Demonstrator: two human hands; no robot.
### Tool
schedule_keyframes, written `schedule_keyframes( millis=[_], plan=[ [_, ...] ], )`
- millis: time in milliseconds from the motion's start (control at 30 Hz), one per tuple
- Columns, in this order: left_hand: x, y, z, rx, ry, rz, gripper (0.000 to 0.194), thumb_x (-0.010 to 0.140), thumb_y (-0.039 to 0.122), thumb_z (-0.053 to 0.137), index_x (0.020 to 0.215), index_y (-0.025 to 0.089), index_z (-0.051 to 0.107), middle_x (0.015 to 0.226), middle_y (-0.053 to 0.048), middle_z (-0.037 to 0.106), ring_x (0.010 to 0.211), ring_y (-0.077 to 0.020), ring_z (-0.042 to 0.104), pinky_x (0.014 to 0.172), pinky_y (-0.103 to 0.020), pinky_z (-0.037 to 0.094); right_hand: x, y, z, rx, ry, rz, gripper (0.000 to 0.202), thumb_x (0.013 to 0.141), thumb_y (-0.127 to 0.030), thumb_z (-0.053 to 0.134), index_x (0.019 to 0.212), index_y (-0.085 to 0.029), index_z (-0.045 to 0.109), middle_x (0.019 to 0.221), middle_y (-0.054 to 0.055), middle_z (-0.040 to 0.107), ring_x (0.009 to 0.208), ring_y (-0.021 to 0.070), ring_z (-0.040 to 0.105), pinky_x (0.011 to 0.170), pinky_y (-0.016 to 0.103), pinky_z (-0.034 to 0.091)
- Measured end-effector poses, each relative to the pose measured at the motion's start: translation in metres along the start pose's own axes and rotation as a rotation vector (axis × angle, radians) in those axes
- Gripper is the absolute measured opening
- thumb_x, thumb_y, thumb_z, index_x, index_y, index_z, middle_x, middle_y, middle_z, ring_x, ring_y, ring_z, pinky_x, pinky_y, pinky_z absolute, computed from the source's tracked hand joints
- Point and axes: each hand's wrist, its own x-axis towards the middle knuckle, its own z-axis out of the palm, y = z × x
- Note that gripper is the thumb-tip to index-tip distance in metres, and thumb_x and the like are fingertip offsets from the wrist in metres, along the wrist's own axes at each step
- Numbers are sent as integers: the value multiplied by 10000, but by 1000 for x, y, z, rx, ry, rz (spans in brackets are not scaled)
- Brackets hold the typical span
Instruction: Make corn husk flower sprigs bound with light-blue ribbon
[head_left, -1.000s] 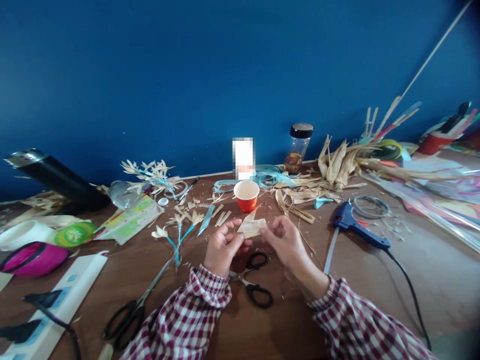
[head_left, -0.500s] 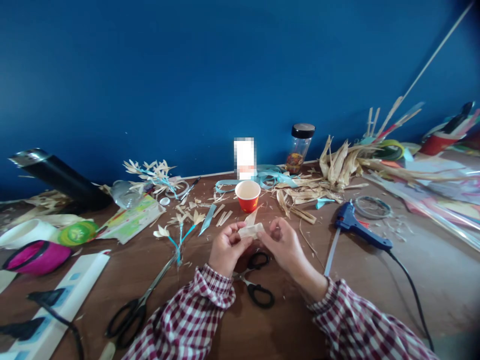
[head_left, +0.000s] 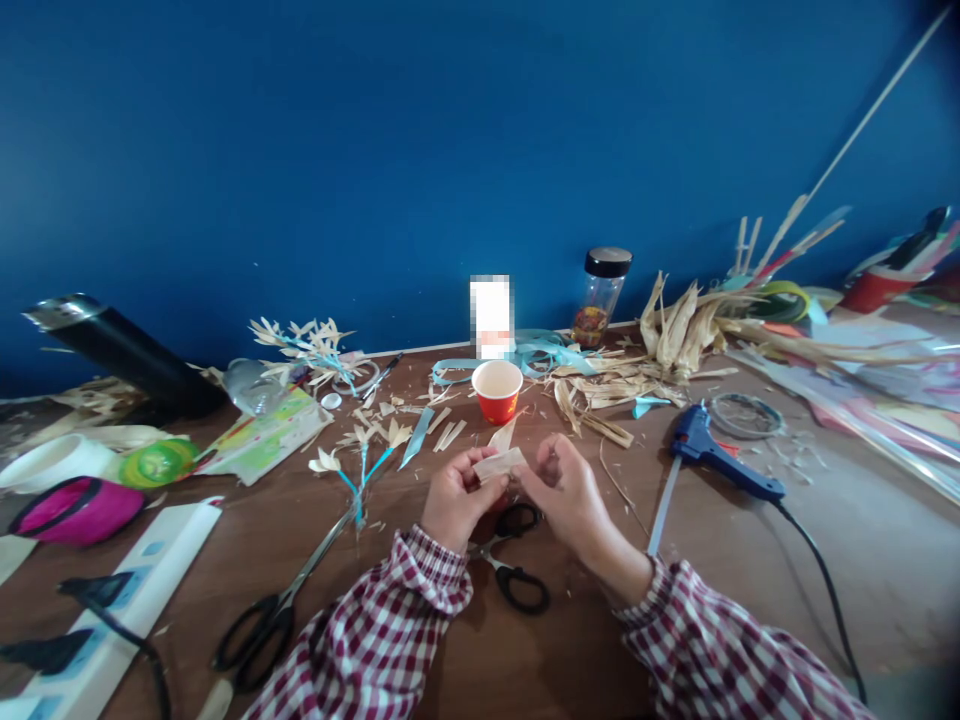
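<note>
A small pale strip of husk [head_left: 498, 465] is pinched between the thumb and fingers of my left hand [head_left: 461, 497]. At its right end the thumb and forefinger of my right hand [head_left: 567, 493] close on the same strip, with the other fingers curled. Under and between my hands lie black-handled scissors [head_left: 523, 588], partly covered. Just beyond my fingers stands a red paper cup [head_left: 498, 393], and a pale pointed husk piece [head_left: 504, 433] lies in front of it. Left of my hands are small husk flowers on blue stems [head_left: 360, 485].
Larger scissors [head_left: 259, 635] and a power strip [head_left: 142, 590] are at the left. A blue glue gun [head_left: 709, 450] with its cord lies at the right. Dry husks [head_left: 679, 330], a lidded jar [head_left: 600, 300] and a black bottle [head_left: 139, 355] stand toward the blue wall.
The pale strip is tilted more, its right end raised, and looks flatter. My fingers have shifted only slightly around it.
</note>
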Motion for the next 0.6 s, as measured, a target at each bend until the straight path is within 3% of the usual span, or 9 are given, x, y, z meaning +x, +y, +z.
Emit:
schedule_keyframes(
  millis=[133,267,400,600],
  plan=[
    [-2,2,0,37,-11,22,478,568,229,808,995,125,620,853,-73,720,711,-160,661,614,-253,553,-1,-2,2,33,-16,19,238,738,-263,632,707,-226,399,576,-71,447,503,96,415,461,217,328],
    [-1,2,1,0,-7,70,472,588,234,797,1011,125,618,908,-87,718,785,-188,667,716,-307,550,0,2,4,280,-117,114,251,742,-324,657,807,-227,434,635,-43,569,552,125,547,505,235,425],
    [1,0,-1,-76,24,57,467,584,258,797,1001,146,619,889,-72,722,759,-192,671,693,-318,546,2,2,4,484,-230,191,359,708,-317,707,957,-219,467,747,-8,669,635,138,625,581,250,486],
    [-1,3,-2,-57,-3,69,462,606,230,788,1020,145,601,871,-57,719,715,-153,660,653,-272,534,4,-2,2,608,-219,302,411,637,-298,764,922,-201,483,643,-33,676,527,115,612,501,218,475]
  ],
)
